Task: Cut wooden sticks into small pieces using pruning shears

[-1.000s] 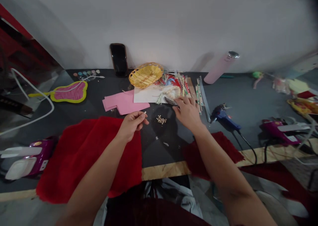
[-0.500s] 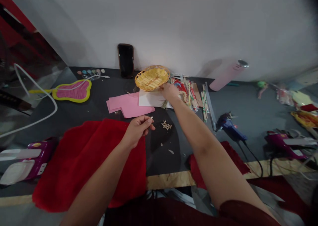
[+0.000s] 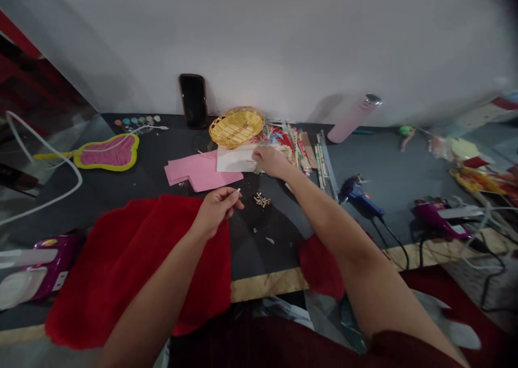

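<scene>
My left hand (image 3: 216, 210), closed in a pinch, holds a small white piece (image 3: 238, 190) between thumb and fingertips. It hovers over the edge of a red plush cloth (image 3: 141, 249), left of a little heap of short pale pieces (image 3: 263, 199). My right hand (image 3: 272, 161) reaches forward over a white sheet of paper (image 3: 229, 160). Its fingers are curled; what they hold, if anything, is hidden. Close beyond it are a yellow woven basket (image 3: 237, 128) and some thin strands. Pink paper (image 3: 206, 172) lies left of the white sheet.
A phone (image 3: 193, 101) leans on the wall. Packaged sticks (image 3: 303, 149) lie right of the basket, near a pink bottle (image 3: 354, 118). A blue glue gun (image 3: 362, 198) with a cord lies at right. Purple devices (image 3: 52, 263) flank the table, with a pink-yellow paddle (image 3: 107, 152) at left.
My right hand has come off the basket's edge and moved slightly toward me, over the white sheet. My left hand keeps its pinch. The whole view has shifted a little.
</scene>
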Demonstrator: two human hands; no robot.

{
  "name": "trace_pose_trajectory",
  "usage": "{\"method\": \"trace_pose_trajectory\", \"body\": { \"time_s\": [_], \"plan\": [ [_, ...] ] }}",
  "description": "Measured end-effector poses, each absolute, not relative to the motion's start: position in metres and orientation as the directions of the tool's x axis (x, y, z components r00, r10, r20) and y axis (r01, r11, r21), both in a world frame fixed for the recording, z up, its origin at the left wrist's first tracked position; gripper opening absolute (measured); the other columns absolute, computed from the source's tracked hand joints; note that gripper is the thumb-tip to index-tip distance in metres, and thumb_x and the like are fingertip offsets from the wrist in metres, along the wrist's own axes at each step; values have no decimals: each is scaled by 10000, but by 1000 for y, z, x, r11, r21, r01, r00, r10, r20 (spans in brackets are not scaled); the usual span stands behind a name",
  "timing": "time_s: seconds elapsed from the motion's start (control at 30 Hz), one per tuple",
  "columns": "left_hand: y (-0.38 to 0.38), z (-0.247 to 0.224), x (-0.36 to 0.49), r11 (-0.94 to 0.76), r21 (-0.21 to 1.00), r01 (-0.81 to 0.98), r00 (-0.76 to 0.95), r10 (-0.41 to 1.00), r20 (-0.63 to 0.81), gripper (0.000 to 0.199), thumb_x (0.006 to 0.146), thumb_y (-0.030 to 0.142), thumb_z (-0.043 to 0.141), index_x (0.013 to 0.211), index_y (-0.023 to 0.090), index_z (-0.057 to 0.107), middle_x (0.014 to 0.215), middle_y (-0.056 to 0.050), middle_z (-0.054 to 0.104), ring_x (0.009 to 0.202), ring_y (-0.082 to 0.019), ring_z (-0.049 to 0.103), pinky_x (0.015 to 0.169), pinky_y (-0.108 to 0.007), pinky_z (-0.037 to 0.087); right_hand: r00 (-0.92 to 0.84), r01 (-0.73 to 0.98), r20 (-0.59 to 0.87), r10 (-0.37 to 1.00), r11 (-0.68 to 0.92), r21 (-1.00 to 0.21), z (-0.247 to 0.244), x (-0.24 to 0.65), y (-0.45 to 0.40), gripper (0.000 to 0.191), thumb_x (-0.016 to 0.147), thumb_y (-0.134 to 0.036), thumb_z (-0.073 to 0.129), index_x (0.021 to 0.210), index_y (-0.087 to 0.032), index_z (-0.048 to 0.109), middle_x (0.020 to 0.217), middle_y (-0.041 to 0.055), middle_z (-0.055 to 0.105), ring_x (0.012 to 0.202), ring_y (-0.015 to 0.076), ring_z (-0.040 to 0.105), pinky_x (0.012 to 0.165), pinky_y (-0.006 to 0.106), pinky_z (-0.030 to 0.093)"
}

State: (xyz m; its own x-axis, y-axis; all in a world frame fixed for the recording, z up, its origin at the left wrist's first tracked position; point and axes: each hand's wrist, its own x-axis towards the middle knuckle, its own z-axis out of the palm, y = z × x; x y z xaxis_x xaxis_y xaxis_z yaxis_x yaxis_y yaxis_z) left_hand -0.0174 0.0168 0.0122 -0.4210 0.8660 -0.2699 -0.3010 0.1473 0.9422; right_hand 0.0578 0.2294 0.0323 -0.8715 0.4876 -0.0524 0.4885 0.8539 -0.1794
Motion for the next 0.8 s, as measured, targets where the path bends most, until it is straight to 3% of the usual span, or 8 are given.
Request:
{"method": "trace_pose_trajectory", "body": {
  "time_s": [0.13, 0.43, 0.63, 0.8],
  "plan": [
    [17, 13, -14, 176, 949, -262, -390, 880, -270, 269, 762, 399, 652, 835, 142, 617, 659, -25, 664, 405, -35, 398, 405, -177, 243, -922, 388, -80, 380, 891, -235, 23, 110, 198, 182, 900, -207, 449, 887, -177, 628, 909, 50, 651, 897, 169, 563, 848, 277, 385],
    [17, 12, -10, 201, 956, -212, -381, 884, -270, 303, 765, 434, 642, 845, 144, 605, 687, -37, 655, 424, -39, 402, 414, -172, 240, -884, 419, 73, 461, 853, -310, -4, 145, 181, 261, 942, -181, 359, 1000, -169, 613, 1019, 75, 636, 989, 180, 550, 902, 295, 388],
    [17, 12, -8, 235, 961, -145, -380, 884, -274, 270, 787, 401, 621, 884, 149, 610, 732, -37, 661, 460, -50, 411, 434, -181, 255, -875, 350, 170, 454, 834, -427, -5, 159, 192, 257, 923, -180, 378, 1060, -189, 595, 1060, 66, 628, 1001, 172, 556, 886, 286, 409],
    [18, 11, -6, 242, 964, -106, -395, 880, -264, 249, 786, 384, 623, 896, 161, 626, 775, -47, 672, 510, -74, 441, 448, -195, 276, -760, 522, 239, 605, 786, -330, 2, 178, 209, 182, 904, -284, 443, 973, -213, 596, 979, 61, 619, 977, 210, 540, 912, 358, 384]
  ]
}}
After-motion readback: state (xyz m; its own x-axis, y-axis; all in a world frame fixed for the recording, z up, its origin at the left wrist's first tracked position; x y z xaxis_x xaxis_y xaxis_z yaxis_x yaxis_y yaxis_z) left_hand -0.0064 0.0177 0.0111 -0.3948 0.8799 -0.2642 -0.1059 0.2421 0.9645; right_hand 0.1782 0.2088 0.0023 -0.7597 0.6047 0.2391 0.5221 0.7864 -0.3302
